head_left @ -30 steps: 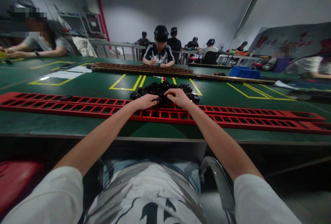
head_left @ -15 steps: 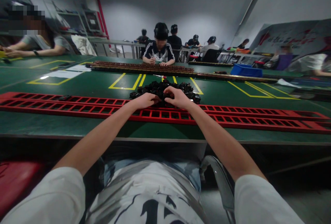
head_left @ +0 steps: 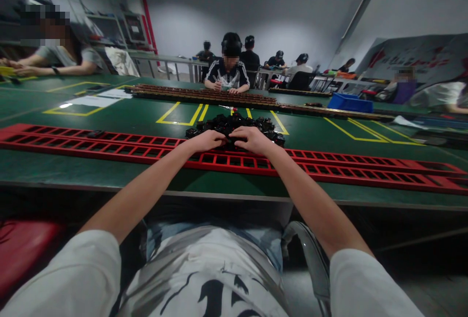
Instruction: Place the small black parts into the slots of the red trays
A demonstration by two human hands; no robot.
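Note:
A heap of small glossy black parts (head_left: 234, 121) lies on the green table, right behind two long red slotted frames (head_left: 153, 152). My left hand (head_left: 209, 140) is at the near edge of the heap, above the frames, with its fingers bent together and pointing right. Facing it, my right hand (head_left: 253, 140) curls its fingers and thumb toward the left fingertips. Both hands look closed, but whatever is between their fingers is too dark and small to make out. One black part (head_left: 95, 133) rests on the rear frame, off to the left.
Across the green table (head_left: 139, 117), marked with yellow tape, lie long brownish strips (head_left: 204, 95) and a blue bin (head_left: 350, 103). White papers (head_left: 91, 101) are at the left. A co-worker (head_left: 228, 70) sits opposite, another person (head_left: 68, 53) at the left.
My right hand has lowered slightly, its fingers coming down flatter beside the left fingertips. My left hand stays nearly in place. The whole view has shifted a little.

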